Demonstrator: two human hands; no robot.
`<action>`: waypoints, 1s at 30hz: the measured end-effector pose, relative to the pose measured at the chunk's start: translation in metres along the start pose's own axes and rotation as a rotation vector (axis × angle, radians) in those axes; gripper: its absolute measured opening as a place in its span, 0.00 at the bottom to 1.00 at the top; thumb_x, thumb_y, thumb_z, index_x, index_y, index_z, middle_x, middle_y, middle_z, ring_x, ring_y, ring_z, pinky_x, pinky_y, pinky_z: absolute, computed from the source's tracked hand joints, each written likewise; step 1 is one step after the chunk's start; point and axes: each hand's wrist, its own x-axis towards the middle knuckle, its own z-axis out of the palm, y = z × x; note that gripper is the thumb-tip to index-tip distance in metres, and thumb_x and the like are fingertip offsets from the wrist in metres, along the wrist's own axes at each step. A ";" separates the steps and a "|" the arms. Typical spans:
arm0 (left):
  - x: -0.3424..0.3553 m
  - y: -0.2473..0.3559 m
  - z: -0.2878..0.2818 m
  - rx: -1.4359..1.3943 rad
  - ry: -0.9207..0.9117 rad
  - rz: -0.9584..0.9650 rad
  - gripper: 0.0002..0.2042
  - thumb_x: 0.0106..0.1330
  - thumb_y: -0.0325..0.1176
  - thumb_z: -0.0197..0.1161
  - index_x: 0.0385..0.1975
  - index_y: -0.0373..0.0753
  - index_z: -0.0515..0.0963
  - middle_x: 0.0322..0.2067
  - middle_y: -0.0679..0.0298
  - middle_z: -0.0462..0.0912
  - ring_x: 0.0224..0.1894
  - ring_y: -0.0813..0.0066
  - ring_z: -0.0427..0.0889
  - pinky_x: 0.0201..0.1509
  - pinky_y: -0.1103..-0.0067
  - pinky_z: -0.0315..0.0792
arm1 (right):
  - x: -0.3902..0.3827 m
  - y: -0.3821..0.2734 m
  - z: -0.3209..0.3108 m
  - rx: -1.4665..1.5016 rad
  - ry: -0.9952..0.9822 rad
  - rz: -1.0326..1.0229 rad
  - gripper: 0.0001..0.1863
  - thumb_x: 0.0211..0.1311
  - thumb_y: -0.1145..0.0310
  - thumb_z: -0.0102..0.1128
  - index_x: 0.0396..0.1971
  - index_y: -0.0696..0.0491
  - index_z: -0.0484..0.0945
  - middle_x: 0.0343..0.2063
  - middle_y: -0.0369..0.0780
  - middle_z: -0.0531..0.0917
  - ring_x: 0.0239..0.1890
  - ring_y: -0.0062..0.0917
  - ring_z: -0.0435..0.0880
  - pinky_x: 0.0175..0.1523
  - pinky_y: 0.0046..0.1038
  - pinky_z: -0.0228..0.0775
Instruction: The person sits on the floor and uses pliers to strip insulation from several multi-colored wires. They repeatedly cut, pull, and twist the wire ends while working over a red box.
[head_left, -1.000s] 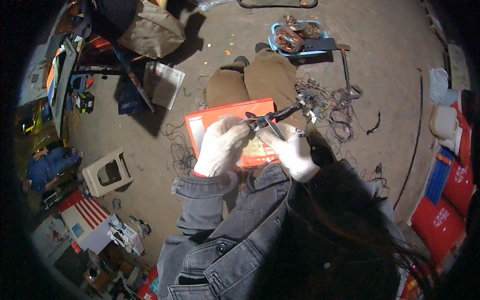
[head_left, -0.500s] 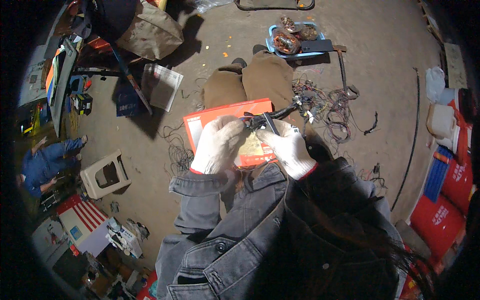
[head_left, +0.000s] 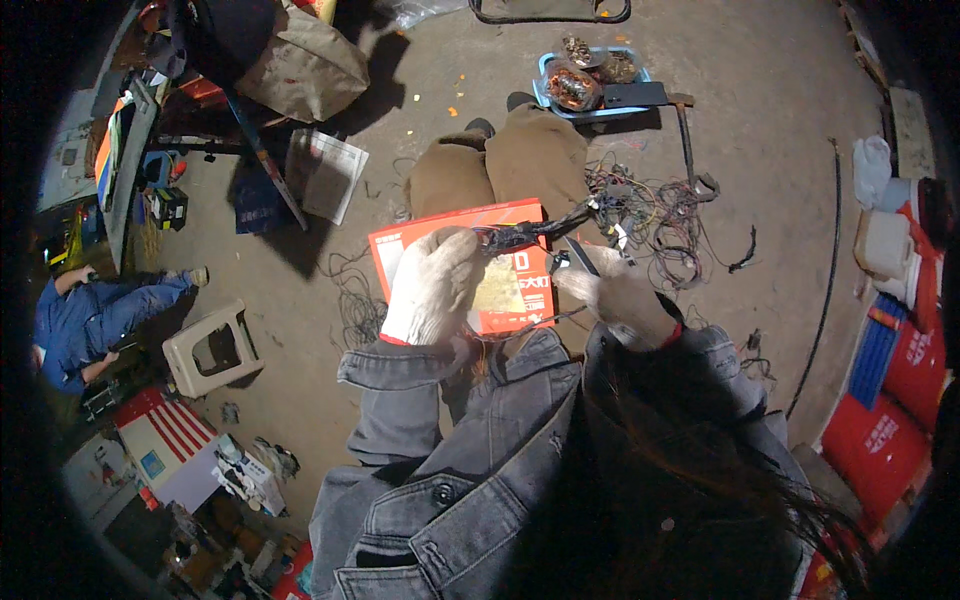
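Note:
In a white knitted glove, my left hand (head_left: 433, 284) is closed on one end of a black-wrapped wire harness (head_left: 535, 232). The harness runs right across an orange-red box (head_left: 538, 292) lying on my lap. My right hand (head_left: 630, 303), gloved too, sits just right of the box, with its fingers closed around a narrow dark blade-like tool (head_left: 581, 256). Its exact kind is hard to make out. A tan worn patch shows on the box between the hands.
Tangled loose wires (head_left: 665, 225) lie on the floor to the right, with a hammer (head_left: 686, 140) beyond. A blue tray (head_left: 590, 112) holds bags of small parts. Left stand a beige plastic stool (head_left: 180, 365) and a person in blue (head_left: 110, 325).
My right hand has drawn away from the harness, right and slightly nearer, taking the dark tool with it. My left hand has stayed in nearly the same place.

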 end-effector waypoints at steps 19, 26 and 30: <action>-0.002 0.002 0.003 0.203 0.052 0.008 0.09 0.74 0.37 0.63 0.35 0.38 0.75 0.21 0.73 0.72 0.17 0.89 0.65 0.19 0.88 0.58 | -0.050 0.040 -0.164 -1.106 0.943 0.041 0.27 0.76 0.55 0.56 0.68 0.53 0.72 0.52 0.58 0.84 0.54 0.54 0.84 0.58 0.49 0.76; -0.002 0.006 -0.007 0.417 -0.032 0.076 0.12 0.75 0.39 0.59 0.32 0.37 0.77 0.25 0.68 0.76 0.22 0.86 0.69 0.25 0.84 0.61 | 0.000 0.025 -0.103 -1.113 0.733 -0.742 0.16 0.71 0.69 0.63 0.54 0.59 0.82 0.49 0.51 0.87 0.50 0.43 0.87 0.56 0.39 0.80; -0.003 0.004 -0.017 0.979 -0.105 0.383 0.04 0.67 0.24 0.64 0.37 0.33 0.78 0.29 0.56 0.79 0.28 0.63 0.81 0.33 0.72 0.74 | 0.009 -0.003 -0.019 -0.875 0.207 -0.826 0.10 0.66 0.74 0.66 0.46 0.58 0.86 0.39 0.47 0.88 0.42 0.39 0.89 0.46 0.36 0.81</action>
